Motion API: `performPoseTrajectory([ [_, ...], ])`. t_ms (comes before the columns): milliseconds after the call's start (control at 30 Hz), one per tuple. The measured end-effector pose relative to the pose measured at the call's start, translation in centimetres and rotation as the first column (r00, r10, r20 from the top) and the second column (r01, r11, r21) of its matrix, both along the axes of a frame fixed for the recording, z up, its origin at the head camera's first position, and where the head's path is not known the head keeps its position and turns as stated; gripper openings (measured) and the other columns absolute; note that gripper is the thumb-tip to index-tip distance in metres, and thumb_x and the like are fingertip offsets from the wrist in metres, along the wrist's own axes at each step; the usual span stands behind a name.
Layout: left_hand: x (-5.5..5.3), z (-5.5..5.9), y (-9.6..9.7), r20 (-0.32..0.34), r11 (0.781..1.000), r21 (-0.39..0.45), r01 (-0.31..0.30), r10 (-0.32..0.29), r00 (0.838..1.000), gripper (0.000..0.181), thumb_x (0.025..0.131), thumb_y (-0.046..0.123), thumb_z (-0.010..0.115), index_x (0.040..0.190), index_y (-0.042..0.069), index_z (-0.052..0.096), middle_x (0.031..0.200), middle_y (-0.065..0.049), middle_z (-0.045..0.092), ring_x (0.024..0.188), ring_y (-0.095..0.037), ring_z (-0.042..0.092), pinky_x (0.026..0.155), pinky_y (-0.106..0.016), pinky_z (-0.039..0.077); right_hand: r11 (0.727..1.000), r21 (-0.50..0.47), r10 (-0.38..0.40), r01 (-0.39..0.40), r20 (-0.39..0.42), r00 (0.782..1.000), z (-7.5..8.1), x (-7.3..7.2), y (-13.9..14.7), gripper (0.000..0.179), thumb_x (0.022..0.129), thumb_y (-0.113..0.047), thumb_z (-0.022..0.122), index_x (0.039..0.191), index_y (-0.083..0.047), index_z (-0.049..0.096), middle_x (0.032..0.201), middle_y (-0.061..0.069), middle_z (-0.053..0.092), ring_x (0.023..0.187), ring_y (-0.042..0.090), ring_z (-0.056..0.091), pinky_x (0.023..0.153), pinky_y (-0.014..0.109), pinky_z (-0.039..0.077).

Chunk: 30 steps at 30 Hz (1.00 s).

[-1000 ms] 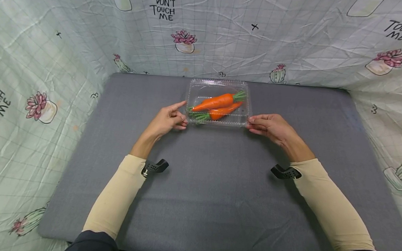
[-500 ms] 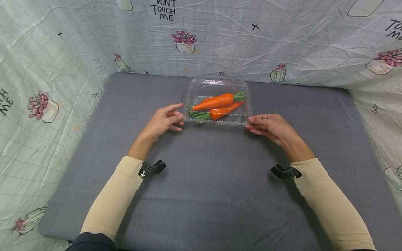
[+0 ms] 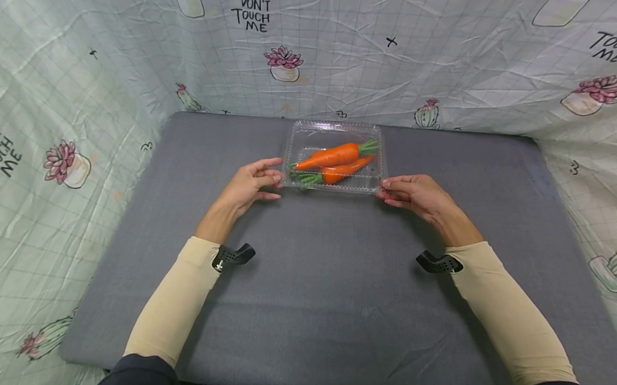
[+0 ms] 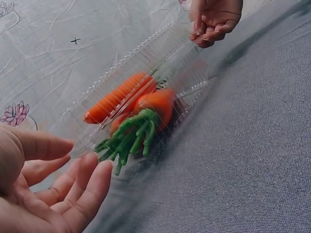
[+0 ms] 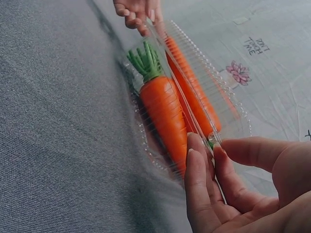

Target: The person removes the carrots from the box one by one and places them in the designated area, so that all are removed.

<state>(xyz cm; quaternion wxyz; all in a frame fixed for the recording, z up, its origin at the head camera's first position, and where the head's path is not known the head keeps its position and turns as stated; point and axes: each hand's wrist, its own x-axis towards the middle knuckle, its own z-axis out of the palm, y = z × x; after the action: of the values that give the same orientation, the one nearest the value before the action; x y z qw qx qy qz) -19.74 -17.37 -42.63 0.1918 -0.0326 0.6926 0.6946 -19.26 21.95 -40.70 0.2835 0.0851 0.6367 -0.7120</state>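
Observation:
A clear plastic clamshell box lies near the far edge of the grey table. Two orange carrots with green tops show through it: the front carrot has its leaves to the left, the rear carrot to the right. My right hand pinches the rim at the near right corner between thumb and fingers. At the near left corner is my left hand, fingertips right at the rim; in the left wrist view its thumb and fingers are spread a little apart.
The grey cloth-covered table stretches from the box toward the body. Behind it and at both sides hangs a pale curtain printed with plants. Each wrist bears a black strap.
My left hand has drawn slightly back to the left, its pointing index finger now less extended. The right hand keeps its pinch, and box and carrots have hardly moved.

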Motion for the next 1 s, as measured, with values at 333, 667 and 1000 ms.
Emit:
performPoseTrajectory([
  [333, -0.1, 0.2, 0.3, 0.024, 0.999, 0.029, -0.039, 0.038, 0.999, 0.043, 0.101, 0.003, 0.060, 0.144, 0.001, 0.054, 0.126, -0.013, 0.062, 0.110, -0.030, 0.062, 0.085, -0.042, 0.064, 1.000, -0.001, -0.008, 0.008, 0.000, 1.000, -0.2, -0.1, 0.1, 0.020, 0.096, -0.008, 0.070, 0.114, 0.001, 0.072, 0.096, 0.005, 0.078, 0.090, 0.014, 0.076, 0.086, 0.031, 0.063],
  [667, -0.6, 0.0, 0.9, 0.033, 0.998, 0.028, -0.050, 0.049, 0.998, 0.056, 0.098, 0.002, 0.065, 0.149, 0.020, 0.051, 0.110, -0.009, 0.064, 0.107, -0.034, 0.063, 0.077, -0.042, 0.065, 0.999, 0.034, -0.015, 0.016, -0.027, 1.000, -0.2, -0.2, -0.4, 0.040, 0.096, -0.006, 0.070, 0.129, 0.013, 0.060, 0.096, 0.009, 0.078, 0.087, 0.015, 0.076, 0.084, 0.031, 0.063],
  [1000, -1.3, -0.4, 1.0, 0.103, 0.992, 0.099, -0.076, 0.066, 0.993, 0.065, 0.096, -0.005, 0.063, 0.150, 0.029, 0.050, 0.109, -0.006, 0.060, 0.094, -0.026, 0.061, 0.072, -0.037, 0.063, 1.000, -0.007, 0.013, -0.013, -0.037, 0.999, -0.1, -0.3, -0.3, 0.029, 0.098, -0.002, 0.066, 0.123, 0.012, 0.065, 0.094, 0.010, 0.078, 0.088, 0.017, 0.076, 0.090, 0.035, 0.061],
])
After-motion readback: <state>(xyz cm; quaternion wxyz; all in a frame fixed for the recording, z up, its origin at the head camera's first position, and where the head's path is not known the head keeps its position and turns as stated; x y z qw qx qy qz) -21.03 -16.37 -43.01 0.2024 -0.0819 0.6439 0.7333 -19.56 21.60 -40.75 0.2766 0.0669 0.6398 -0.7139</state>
